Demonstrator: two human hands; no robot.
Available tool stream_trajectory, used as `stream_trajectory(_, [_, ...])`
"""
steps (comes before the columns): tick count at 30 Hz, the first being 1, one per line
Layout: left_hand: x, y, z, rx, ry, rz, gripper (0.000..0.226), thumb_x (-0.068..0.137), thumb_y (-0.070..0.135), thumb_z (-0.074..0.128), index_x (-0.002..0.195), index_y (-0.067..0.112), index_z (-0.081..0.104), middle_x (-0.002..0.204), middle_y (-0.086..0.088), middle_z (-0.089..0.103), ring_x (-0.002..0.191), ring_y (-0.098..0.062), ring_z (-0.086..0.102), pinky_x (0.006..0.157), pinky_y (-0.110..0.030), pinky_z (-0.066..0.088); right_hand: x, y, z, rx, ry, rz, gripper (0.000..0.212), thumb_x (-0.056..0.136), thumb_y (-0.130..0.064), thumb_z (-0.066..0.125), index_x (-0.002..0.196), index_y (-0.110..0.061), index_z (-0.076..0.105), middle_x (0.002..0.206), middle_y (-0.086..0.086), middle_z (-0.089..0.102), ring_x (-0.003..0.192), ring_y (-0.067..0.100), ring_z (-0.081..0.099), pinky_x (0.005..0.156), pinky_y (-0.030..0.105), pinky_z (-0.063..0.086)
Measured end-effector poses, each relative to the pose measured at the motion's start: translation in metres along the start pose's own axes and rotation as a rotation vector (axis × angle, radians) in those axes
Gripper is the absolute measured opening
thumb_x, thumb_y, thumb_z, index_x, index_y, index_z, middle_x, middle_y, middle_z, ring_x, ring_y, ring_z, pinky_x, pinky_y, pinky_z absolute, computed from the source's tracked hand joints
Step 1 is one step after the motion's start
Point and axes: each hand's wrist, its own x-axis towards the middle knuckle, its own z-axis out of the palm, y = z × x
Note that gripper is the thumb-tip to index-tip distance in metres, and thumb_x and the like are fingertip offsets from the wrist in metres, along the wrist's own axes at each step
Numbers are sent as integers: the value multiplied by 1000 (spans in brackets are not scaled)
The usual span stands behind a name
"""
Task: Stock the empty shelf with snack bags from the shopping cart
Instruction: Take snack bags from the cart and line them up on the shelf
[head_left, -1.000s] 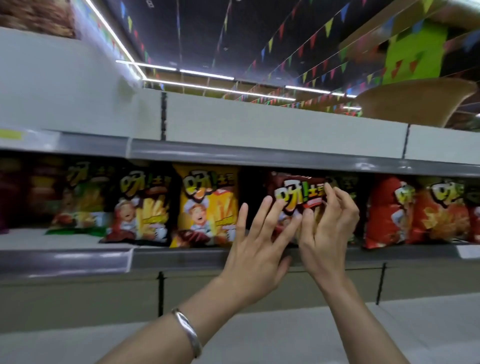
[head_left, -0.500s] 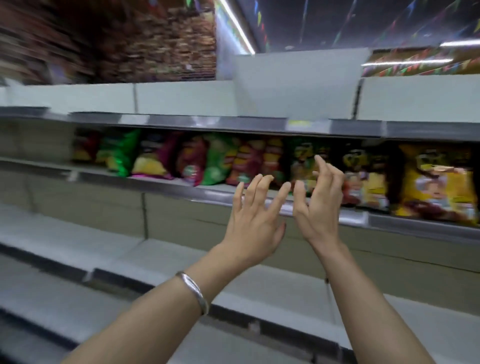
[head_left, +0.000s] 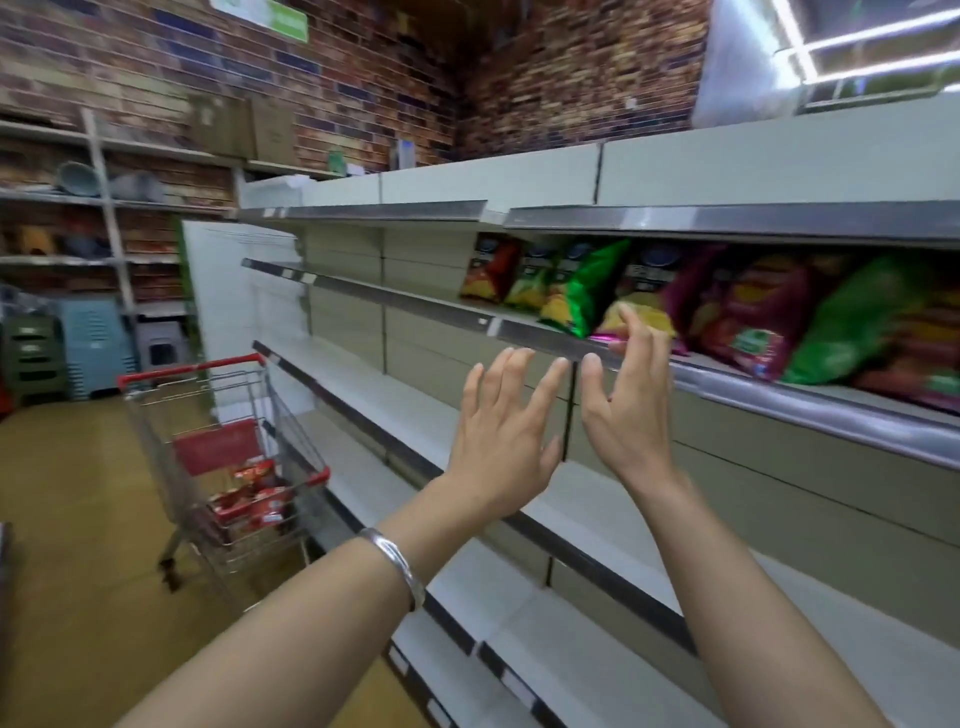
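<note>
Fingers (head_left: 636, 332) of the right hand (head_left: 626, 405) stand straight and loosely spread, holding nothing, their tips up in front of the metal lip of the stocked shelf (head_left: 779, 395). Just beside it, the left hand (head_left: 501, 441) is raised the same way, fingers straight and fanned, palm toward the shelving, also holding nothing; a silver bangle (head_left: 397, 564) circles its wrist. Behind the right fingertips a row of snack bags (head_left: 587, 291) in green, red and purple leans along that shelf. Below it, bare shelves (head_left: 389, 405) run down the aisle. Well off to the left, on the yellowish floor, stands the shopping cart (head_left: 218, 467) with a red handle, a few red snack packets (head_left: 254, 501) lying in its basket. Brick wall (head_left: 363, 78) rises behind.
</note>
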Motion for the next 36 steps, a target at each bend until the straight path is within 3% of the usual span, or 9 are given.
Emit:
stream_trajectory(5, [3,-99,13,61,-111,-118,76,97,42,51,158,27,9,160,-10,9,144,-23,-5,121,-43,-4,11,-17,114,81,-66,-3,53,97,-26,49,147,-14,36,128,3,44,113,15,49,103,38,38])
stream_trajectory(10, [19,-206,41,144,-218,-221,76,99,44,46,158,30,0,160,-7,0,148,-24,-7,121,-43,-6,34,-25,237,186,-108,21,55,95,-31,45,147,-14,36,129,3,44,112,14,49,103,42,40])
stream_trajectory(16, [36,-348,62,200,-262,-406,77,98,46,47,157,30,1,162,-4,3,150,-23,0,123,-43,1,62,-38,381,281,-235,17,55,95,-27,48,146,-13,36,131,6,44,113,19,51,101,49,44])
stream_trajectory(20, [24,-439,72,211,-278,-571,77,96,45,52,157,27,9,161,-6,17,150,-23,11,122,-41,9,62,-56,467,343,-405,-5,54,97,-19,54,147,-13,36,135,7,42,113,18,53,100,44,46])
stream_trajectory(26, [0,-574,96,217,-277,-787,78,95,43,55,157,26,11,158,-6,25,146,-23,20,119,-44,24,49,-72,596,321,-621,9,56,98,-27,52,150,-17,31,142,5,37,118,22,52,99,44,48])
stream_trajectory(30, [-10,-662,129,168,-298,-879,81,95,38,58,158,27,9,156,-6,29,144,-23,25,117,-42,25,42,-74,686,283,-747,34,56,99,-25,51,151,-18,30,142,4,35,108,18,54,89,35,48])
stream_trajectory(33, [-12,-728,161,132,-346,-922,82,95,37,60,158,26,8,155,-7,31,143,-23,28,116,-41,27,44,-74,759,250,-834,61,59,100,-26,51,153,-19,27,147,4,31,108,13,50,86,27,41])
stream_trajectory(36, [-16,-787,197,94,-417,-970,84,94,36,62,158,27,8,157,-8,30,145,-26,27,116,-44,27,41,-70,824,226,-900,104,61,100,-27,52,154,-19,24,149,4,29,113,14,51,88,28,43])
